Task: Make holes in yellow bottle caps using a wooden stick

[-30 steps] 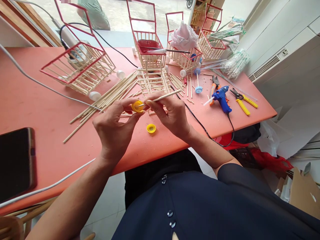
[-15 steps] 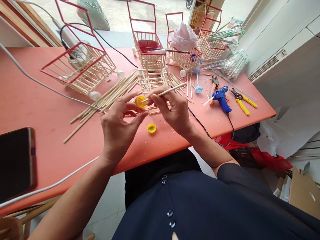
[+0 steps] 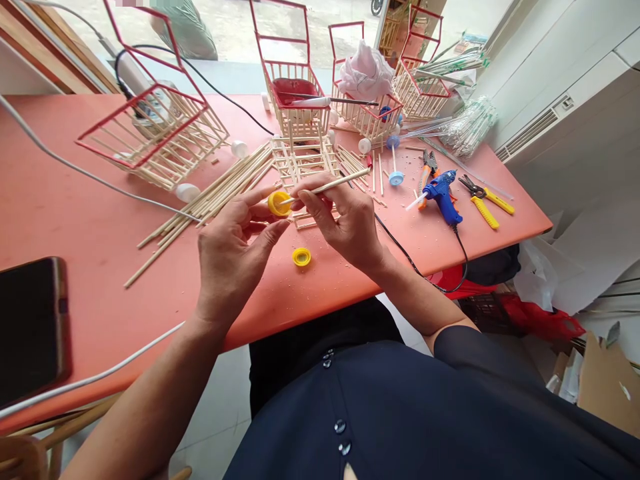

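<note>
My left hand (image 3: 233, 250) holds a yellow bottle cap (image 3: 278, 204) at its fingertips, the hollow side facing right. A thin wooden stick (image 3: 345, 179) is pinched in my right hand (image 3: 350, 223), its left end inside the cap. A second yellow cap (image 3: 301, 257) lies on the table below my hands. Behind my fingers, partly hidden by them, stands a small frame of pale sticks (image 3: 287, 160). Loose wooden sticks (image 3: 200, 207) lie in a bundle to the left.
Several stick-built carts with red rims, one a cart (image 3: 155, 133) at left, line the back of the pink table (image 3: 100, 267). At right lie a blue glue gun (image 3: 443, 197) and yellow-handled pliers (image 3: 485, 203). A phone (image 3: 33, 327) rests at left, with a white cable (image 3: 95, 372) nearby.
My left hand and the yellow cap have shifted slightly left. The stick has moved a little left and down with my right hand, its end still in the cap.
</note>
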`<state>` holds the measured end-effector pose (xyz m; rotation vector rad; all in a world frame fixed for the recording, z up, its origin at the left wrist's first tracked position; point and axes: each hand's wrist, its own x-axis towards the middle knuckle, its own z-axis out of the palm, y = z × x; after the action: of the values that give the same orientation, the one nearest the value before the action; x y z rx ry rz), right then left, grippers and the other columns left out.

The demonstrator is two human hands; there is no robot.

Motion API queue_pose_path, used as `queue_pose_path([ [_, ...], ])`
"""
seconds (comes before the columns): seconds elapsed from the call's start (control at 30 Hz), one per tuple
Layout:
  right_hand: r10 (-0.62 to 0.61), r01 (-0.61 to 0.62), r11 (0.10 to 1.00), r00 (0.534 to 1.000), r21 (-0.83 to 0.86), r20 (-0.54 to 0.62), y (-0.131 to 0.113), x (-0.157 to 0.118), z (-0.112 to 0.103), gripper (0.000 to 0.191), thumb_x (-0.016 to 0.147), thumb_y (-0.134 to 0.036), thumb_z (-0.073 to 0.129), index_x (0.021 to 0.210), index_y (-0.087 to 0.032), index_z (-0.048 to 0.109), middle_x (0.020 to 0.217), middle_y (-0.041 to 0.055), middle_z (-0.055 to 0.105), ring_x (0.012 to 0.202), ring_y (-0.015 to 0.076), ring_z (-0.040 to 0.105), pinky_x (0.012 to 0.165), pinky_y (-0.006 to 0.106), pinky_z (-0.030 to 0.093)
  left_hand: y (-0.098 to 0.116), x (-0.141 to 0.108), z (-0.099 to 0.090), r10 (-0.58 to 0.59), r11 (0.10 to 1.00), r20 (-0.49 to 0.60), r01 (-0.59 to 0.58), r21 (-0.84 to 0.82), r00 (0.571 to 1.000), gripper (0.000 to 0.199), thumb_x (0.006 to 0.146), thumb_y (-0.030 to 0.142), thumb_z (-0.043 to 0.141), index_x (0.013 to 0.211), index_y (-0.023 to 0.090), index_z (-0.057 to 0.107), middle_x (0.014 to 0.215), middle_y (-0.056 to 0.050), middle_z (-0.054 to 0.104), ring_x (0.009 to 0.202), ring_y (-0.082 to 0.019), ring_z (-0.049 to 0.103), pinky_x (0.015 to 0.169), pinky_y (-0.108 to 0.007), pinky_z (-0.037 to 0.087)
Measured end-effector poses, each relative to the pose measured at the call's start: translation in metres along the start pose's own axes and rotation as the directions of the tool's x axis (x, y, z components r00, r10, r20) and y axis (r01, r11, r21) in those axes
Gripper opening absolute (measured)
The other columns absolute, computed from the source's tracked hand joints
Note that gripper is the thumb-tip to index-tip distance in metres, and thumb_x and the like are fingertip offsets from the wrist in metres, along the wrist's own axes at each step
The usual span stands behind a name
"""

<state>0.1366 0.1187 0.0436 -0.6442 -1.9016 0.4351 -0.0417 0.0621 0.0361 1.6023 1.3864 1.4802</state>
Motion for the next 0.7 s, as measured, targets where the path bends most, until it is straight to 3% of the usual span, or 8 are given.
queue_pose_path([
  [0.17,-0.018,0.021,0.999,0.998,0.046,-0.057,0.0,0.001,-0.001,0.025,0.114,-0.035,0.054,0.107,-0.015,0.067,0.096,0.0022,0.079,0.087,0.0071,0.077,0.084,0.022,0.058,0.008,-0.001,0.002,0.008,0.999,-0.102,-0.012,-0.036,0.995,0.038,0.092,0.019,0.079,0.129,0.018,0.074,0.092,0.0,0.081,0.086,-0.013,0.079,0.087,-0.026,0.064],
  [0.33,-0.001,0.001,1.0,0.998,0.009,-0.059,0.003,0.003,-0.003,0.028,0.115,-0.037,0.05,0.108,-0.015,0.066,0.099,0.0022,0.078,0.089,0.0074,0.077,0.086,0.023,0.06,0.013,-0.002,0.003,0.046,0.996,-0.216,-0.06,-0.059,0.975,0.025,0.09,0.016,0.079,0.115,0.02,0.077,0.085,0.003,0.078,0.082,-0.013,0.079,0.082,-0.028,0.065],
  [0.5,0.017,-0.018,1.0,0.997,-0.02,-0.07,0.005,0.002,-0.004,0.03,0.116,-0.038,0.046,0.11,-0.018,0.066,0.102,0.001,0.077,0.091,0.0064,0.077,0.086,0.024,0.061,0.009,0.004,-0.001,0.105,0.989,-0.37,-0.134,-0.054,0.923,0.011,0.093,0.018,0.075,0.103,0.02,0.079,0.082,0.002,0.074,0.077,-0.012,0.075,0.077,-0.028,0.061],
  [0.7,0.002,-0.002,1.0,0.997,-0.004,-0.08,0.003,0.003,-0.006,0.027,0.116,-0.037,0.046,0.11,-0.018,0.064,0.102,0.0014,0.077,0.092,0.0074,0.077,0.086,0.026,0.062,0.002,0.02,-0.008,0.098,0.951,-0.528,-0.236,-0.201,0.844,0.008,0.086,0.022,0.079,0.086,0.017,0.073,0.068,0.004,0.067,0.059,-0.01,0.063,0.061,-0.027,0.05],
])
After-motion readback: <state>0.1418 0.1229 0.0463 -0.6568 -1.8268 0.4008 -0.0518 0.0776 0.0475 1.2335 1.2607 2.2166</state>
